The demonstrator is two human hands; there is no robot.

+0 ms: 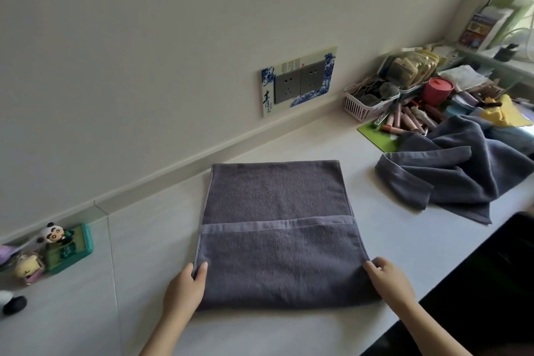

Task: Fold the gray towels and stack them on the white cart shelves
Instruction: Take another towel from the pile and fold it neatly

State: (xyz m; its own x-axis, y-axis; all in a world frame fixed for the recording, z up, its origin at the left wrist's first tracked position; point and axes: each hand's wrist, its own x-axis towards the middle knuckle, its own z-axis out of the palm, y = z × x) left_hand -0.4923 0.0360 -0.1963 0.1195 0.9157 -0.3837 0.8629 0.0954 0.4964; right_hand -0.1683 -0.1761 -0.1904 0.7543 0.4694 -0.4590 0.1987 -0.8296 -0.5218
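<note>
A gray towel [277, 228] lies partly folded on the white counter [404, 240], its near part doubled over with a hemmed edge running across the middle. My left hand [185, 287] pinches the towel's left edge near the front corner, thumb on top. My right hand [388, 280] grips the right edge near the front corner. A heap of unfolded gray towels [450, 170] sits at the right. The white cart is not in view.
Panda and doll figurines with a green box [57, 248] stand at the left by the wall. A pink basket [368, 101], red cup [437, 89], pens and clutter crowd the far right. A wall socket plate [300, 81] sits above the counter. A dark surface [491, 283] borders the counter's front right.
</note>
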